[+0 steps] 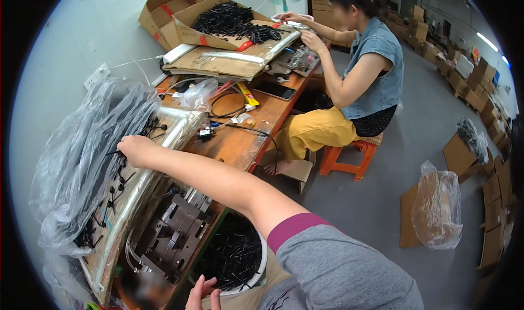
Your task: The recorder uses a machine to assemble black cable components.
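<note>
My right arm stretches across to the left, and my right hand [136,151] is closed, with a thin black piece [113,152] poking out of its fingertips. Beneath it a padded board [123,214] wrapped in clear film carries several thin black parts with round knobs [112,195]. Crumpled clear plastic sheeting [76,173] lies along the board's far side. At the lower edge my left hand [204,294] shows only in part; its fingers are apart and nothing shows in them. Near it stands a white bucket [264,261] full of thin black pieces [232,255].
A metal fixture [174,233] sits on the wooden table [240,146] beside the board. Farther along are cables [229,105], a phone [274,90] and a carton [188,34] of black parts. A co-worker [371,64] sits on an orange stool [346,160]. Cartons [480,80] line the right.
</note>
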A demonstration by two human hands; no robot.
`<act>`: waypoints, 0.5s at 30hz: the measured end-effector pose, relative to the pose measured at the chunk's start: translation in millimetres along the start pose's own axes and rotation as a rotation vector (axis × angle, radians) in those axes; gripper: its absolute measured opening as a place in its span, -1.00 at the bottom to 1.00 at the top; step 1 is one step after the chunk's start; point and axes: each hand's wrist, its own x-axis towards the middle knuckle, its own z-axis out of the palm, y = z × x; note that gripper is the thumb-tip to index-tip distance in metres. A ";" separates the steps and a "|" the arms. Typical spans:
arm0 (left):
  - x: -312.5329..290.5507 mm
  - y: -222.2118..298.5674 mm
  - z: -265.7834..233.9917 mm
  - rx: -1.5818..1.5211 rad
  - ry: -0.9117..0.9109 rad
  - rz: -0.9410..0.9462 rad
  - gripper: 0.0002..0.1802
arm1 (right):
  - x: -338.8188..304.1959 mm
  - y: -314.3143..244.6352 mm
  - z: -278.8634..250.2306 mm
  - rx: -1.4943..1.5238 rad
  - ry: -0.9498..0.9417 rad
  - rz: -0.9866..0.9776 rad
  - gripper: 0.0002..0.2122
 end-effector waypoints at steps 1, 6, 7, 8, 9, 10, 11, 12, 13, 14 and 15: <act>-0.5 -0.1 1.1 -0.024 0.004 0.001 -0.56 | -1.3 -0.2 0.8 0.056 0.033 0.049 -0.89; -4.0 6.1 2.2 -0.024 0.002 -0.030 -0.56 | -1.8 -8.4 -10.8 0.292 0.146 0.227 -0.87; -5.7 5.3 2.3 -0.020 0.010 -0.030 -0.56 | -2.5 -10.0 -11.1 0.379 0.158 0.256 -0.82; -6.5 5.5 2.6 -0.017 0.018 -0.030 -0.56 | -3.3 -12.1 -10.2 0.393 0.176 0.267 -0.82; -5.9 6.6 2.8 -0.016 0.028 -0.008 -0.56 | -4.5 -14.9 -8.5 0.408 0.195 0.278 -0.82; -5.3 8.1 4.1 -0.018 0.030 -0.010 -0.57 | -5.8 -15.1 -6.0 0.419 0.214 0.288 -0.81; -4.8 9.5 5.5 -0.020 0.032 -0.011 -0.57 | -7.3 -14.5 -3.9 0.404 0.243 0.271 -0.82; -4.2 10.1 6.9 -0.022 0.034 -0.013 -0.57 | -9.6 -14.2 -1.4 0.410 0.249 0.257 -0.82; -4.4 9.4 7.3 -0.009 0.031 -0.008 -0.57 | -11.5 -17.2 -0.3 0.420 0.255 0.242 -0.82; -5.1 8.1 7.4 0.004 0.028 -0.002 -0.57 | -13.2 -20.1 0.7 0.429 0.262 0.227 -0.82; -5.2 7.0 7.7 0.016 0.024 0.003 -0.57 | -14.4 -23.5 1.4 0.400 0.241 0.200 -0.82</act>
